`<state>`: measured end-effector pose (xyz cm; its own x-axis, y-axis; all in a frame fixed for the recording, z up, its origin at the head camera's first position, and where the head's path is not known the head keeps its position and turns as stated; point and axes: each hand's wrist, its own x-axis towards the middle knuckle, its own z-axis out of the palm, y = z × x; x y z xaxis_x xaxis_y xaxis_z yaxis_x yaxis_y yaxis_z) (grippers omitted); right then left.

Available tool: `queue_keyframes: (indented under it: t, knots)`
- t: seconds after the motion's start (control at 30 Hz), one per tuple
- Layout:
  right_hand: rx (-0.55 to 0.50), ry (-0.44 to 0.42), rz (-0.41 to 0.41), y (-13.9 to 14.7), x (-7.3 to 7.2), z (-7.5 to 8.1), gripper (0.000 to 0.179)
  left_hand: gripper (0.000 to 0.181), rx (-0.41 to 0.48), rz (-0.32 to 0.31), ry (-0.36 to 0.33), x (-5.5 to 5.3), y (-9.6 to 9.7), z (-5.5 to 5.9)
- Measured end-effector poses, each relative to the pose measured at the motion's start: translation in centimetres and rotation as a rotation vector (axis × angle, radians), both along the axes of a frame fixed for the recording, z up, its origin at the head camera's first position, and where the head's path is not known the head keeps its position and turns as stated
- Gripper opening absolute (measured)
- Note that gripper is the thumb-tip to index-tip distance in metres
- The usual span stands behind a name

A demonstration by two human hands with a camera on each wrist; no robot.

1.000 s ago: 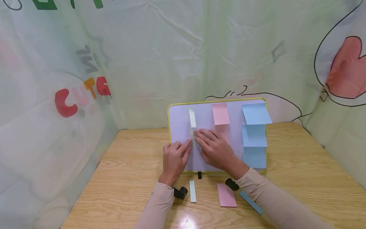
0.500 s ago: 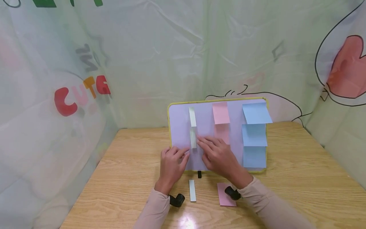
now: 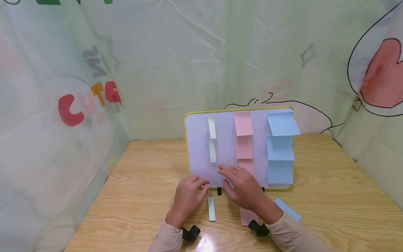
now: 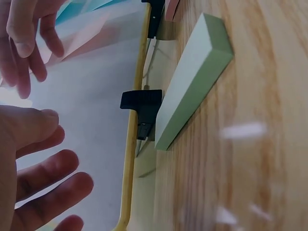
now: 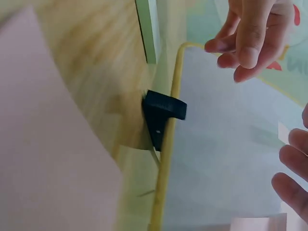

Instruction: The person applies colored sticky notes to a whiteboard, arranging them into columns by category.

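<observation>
Both hands hover before the lower part of a yellow-edged whiteboard (image 3: pixel 196 143), and neither holds anything. My left hand (image 3: pixel 188 197) has its fingers loosely bent, apart from each other in the left wrist view. Across from it, my right hand (image 3: pixel 245 189) points its relaxed fingers leftward. Just above the fingertips, a narrow pale green sticky note (image 3: pixel 212 152) hangs under another green note (image 3: pixel 212 127). Pink sticky notes (image 3: pixel 243 123) run down the board's middle; the right hand partly covers the lowest one. Blue sticky notes (image 3: pixel 283 124) form a column at the right.
On the table (image 3: pixel 141 199), a narrow green note pad (image 3: pixel 211 209) lies in front of the board, its thick side showing in the left wrist view. A pink note pad (image 3: pixel 247 217) and a blue note pad (image 3: pixel 288 209) lie further right. A black clip foot (image 4: pixel 142 101) supports the board's bottom edge.
Both hands have drawn down from the second green note, where the fingers were touching a second ago. That note now shows in full, and more of the pink column is uncovered.
</observation>
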<state>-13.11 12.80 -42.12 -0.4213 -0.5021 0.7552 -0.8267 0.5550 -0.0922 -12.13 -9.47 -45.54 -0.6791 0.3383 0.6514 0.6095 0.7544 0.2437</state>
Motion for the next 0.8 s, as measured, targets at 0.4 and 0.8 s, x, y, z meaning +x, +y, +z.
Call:
queue_keyframes:
  t: [0.4, 0.8]
  knots:
    - [-0.016, -0.208, 0.031, -0.1, 1.4, -2.0, 0.026, 0.012, -0.041, -0.087, -0.268, 1.1, -0.9, -0.5]
    - [0.169, -0.556, 0.055, -1.4, 2.7, -2.8, 0.018, 0.027, -0.149, -0.101, -0.502, 1.3, -1.8, -0.7]
